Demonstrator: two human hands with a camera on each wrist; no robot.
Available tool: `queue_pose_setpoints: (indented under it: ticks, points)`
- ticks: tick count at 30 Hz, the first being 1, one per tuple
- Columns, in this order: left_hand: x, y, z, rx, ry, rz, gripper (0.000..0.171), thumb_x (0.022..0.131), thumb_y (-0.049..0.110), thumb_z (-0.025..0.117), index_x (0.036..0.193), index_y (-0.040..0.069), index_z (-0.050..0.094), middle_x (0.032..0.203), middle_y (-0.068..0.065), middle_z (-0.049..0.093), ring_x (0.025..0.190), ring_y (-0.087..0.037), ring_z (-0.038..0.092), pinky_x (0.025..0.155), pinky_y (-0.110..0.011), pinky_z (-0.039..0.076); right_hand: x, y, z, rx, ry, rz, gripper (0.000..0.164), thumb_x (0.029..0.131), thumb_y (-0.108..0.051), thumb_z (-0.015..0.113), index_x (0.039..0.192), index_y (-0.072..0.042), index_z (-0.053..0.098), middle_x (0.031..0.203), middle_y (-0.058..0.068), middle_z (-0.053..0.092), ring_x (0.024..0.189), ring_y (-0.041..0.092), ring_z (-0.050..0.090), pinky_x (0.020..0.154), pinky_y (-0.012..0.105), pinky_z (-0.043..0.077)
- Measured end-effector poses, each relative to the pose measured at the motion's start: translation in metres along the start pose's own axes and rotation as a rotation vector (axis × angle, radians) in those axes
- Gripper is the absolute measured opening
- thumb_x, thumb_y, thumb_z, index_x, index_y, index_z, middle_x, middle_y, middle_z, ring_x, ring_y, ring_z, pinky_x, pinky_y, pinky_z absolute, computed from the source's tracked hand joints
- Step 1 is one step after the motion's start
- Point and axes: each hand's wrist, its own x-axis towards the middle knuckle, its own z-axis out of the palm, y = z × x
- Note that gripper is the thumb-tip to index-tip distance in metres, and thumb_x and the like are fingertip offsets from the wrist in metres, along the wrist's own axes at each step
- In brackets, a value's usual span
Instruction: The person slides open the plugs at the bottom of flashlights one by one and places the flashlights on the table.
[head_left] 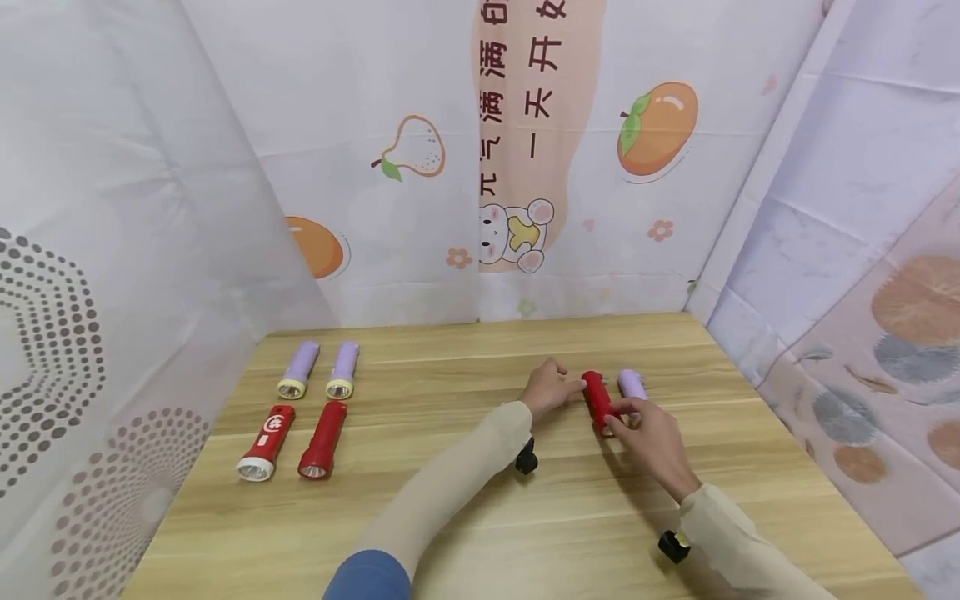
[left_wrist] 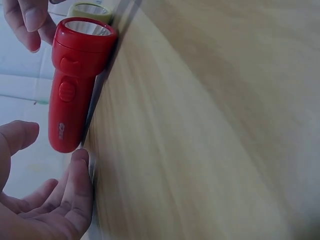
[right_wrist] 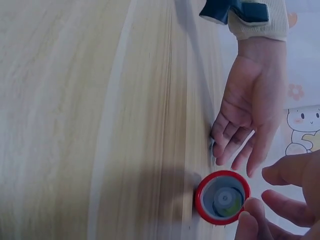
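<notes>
A red flashlight (head_left: 597, 398) lies on the table between my two hands, its lens end towards me. Beside its tail end, in the head view, is my left hand (head_left: 550, 388); the left wrist view shows those fingers spread loosely and the flashlight (left_wrist: 75, 90) just beyond the tips. My right hand (head_left: 656, 440) is at the lens end, and in the right wrist view a fingertip meets the red rim (right_wrist: 199, 199) while thumb and fingers stand apart. Just right of it lies a purple flashlight (head_left: 632, 383), partly hidden by the right hand.
At the table's left lie two purple flashlights, one outer (head_left: 302, 363) and one inner (head_left: 345, 363). In front of them are a red one with a white rim (head_left: 273, 433) and an all-red one (head_left: 326, 435). A printed curtain (head_left: 420, 275) rises behind the wooden table (head_left: 450, 367).
</notes>
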Motion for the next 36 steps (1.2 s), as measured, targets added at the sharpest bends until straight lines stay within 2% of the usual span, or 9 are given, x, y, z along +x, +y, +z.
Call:
queue_pose_setpoints:
  ticks: [5,12,16,20,30,36]
  points:
    - [-0.013,-0.006,-0.015,-0.018,-0.049,0.028,0.041,0.098,0.029,0.072,0.125,0.002,0.056,0.083,-0.011,0.071,0.069,-0.018,0.065,0.061,-0.028,0.052,-0.002,-0.006,0.002,0.022,0.004,-0.015,0.024,0.096,-0.021,0.074,0.115,-0.006,0.072,0.11,0.011,0.072,0.071,0.018,0.056,0.054,0.027,0.046]
    - [-0.039,-0.013,-0.037,-0.003,-0.099,0.132,0.018,0.101,0.033,0.069,0.106,0.015,0.065,0.091,-0.014,0.072,0.075,-0.029,0.069,0.056,-0.034,0.055,-0.005,-0.016,0.006,0.054,-0.008,-0.047,0.028,0.097,-0.022,0.074,0.118,-0.004,0.071,0.113,0.013,0.072,0.077,0.019,0.062,0.059,0.027,0.05]
    - [-0.055,-0.018,-0.047,0.049,-0.13,0.2,0.016,0.102,0.033,0.066,0.105,0.017,0.068,0.089,-0.002,0.07,0.076,-0.022,0.069,0.059,-0.029,0.055,-0.005,-0.02,0.012,0.058,-0.004,-0.082,0.028,0.097,-0.023,0.074,0.117,-0.003,0.071,0.105,0.011,0.073,0.076,0.017,0.063,0.06,0.026,0.05]
    - [-0.071,-0.025,-0.059,0.07,-0.152,0.243,0.018,0.103,0.031,0.065,0.108,0.014,0.069,0.089,0.007,0.067,0.079,-0.02,0.069,0.062,-0.026,0.055,-0.006,-0.025,0.022,0.064,-0.012,-0.105,0.026,0.097,-0.025,0.073,0.114,-0.004,0.072,0.093,0.004,0.072,0.075,0.015,0.061,0.063,0.026,0.049]
    - [-0.1,-0.037,-0.081,0.051,-0.135,0.295,0.014,0.102,0.027,0.067,0.105,0.014,0.07,0.092,0.007,0.067,0.077,-0.022,0.07,0.06,-0.028,0.057,-0.015,-0.038,0.037,0.074,-0.098,-0.081,0.033,0.098,-0.039,0.07,0.114,-0.01,0.073,0.094,0.0,0.071,0.074,0.014,0.061,0.066,0.028,0.049]
    - [-0.113,-0.045,-0.088,0.082,-0.108,0.284,0.016,0.101,0.035,0.068,0.104,0.019,0.07,0.092,0.011,0.066,0.076,-0.009,0.065,0.066,-0.026,0.055,-0.018,-0.045,0.048,0.069,-0.149,-0.104,0.035,0.098,-0.043,0.07,0.113,-0.012,0.073,0.093,-0.002,0.07,0.072,0.011,0.061,0.065,0.027,0.05]
